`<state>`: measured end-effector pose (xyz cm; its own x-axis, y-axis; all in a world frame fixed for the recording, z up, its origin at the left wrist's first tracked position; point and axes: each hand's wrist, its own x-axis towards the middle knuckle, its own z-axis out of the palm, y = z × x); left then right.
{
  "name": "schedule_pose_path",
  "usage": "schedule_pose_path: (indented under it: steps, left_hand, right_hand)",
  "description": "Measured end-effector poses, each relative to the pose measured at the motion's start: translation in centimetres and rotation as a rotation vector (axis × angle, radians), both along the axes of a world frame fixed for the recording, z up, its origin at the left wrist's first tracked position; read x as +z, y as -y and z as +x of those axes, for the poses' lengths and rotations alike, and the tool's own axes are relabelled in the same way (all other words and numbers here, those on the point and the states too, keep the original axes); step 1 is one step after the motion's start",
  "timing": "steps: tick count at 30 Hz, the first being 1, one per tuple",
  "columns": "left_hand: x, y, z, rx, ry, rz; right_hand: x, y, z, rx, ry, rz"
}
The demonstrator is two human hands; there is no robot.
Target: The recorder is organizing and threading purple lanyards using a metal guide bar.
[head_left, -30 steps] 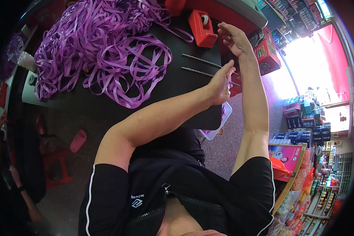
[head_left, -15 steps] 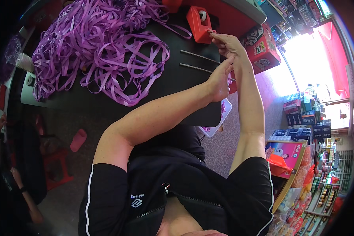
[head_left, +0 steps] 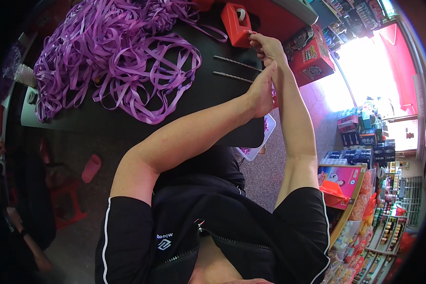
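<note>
At the far edge of the dark table, the thumb and fingers of my right hand (head_left: 270,48) are pinched at the cutting edge of a red tape dispenser (head_left: 233,28). The tape itself is too fine to see clearly at the fingertips. My left hand (head_left: 261,97) is raised edge-on at the table's right side, just below the right wrist. Its fingers are mostly hidden, so what it holds does not show. Two thin twisted metal rods (head_left: 235,77) stick out over the table to the left of my hands. A large tangle of purple ribbon straps (head_left: 113,57) covers the table's left part.
Under the table's right corner stands a white tray (head_left: 258,150) with small purple pieces. A red printed box (head_left: 312,57) is beyond my right forearm. Stacked boxes and shelves fill the right. Another person's arm (head_left: 31,241), a red stool (head_left: 70,203) and a pink slipper (head_left: 91,168) are at left.
The whole view has shifted slightly, so the table and its things sit a little further up and left. My right hand stays at the dispenser, and the left beside its wrist.
</note>
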<state>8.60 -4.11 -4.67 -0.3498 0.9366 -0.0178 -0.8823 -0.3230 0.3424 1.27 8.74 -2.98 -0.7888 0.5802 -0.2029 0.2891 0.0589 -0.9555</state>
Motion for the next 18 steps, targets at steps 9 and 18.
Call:
schedule_pose_path:
  steps: [9, 18]
  left_hand:
    - [-0.4, -0.5, -0.1, -0.018, 0.046, 0.014]
    - [-0.6, 0.0, -0.6, -0.036, 0.04, -0.016]
  right_hand:
    - [0.1, 0.8, -0.5, -0.073, 0.017, 0.13]
    - [0.4, 1.0, -0.8, -0.014, 0.014, 0.373]
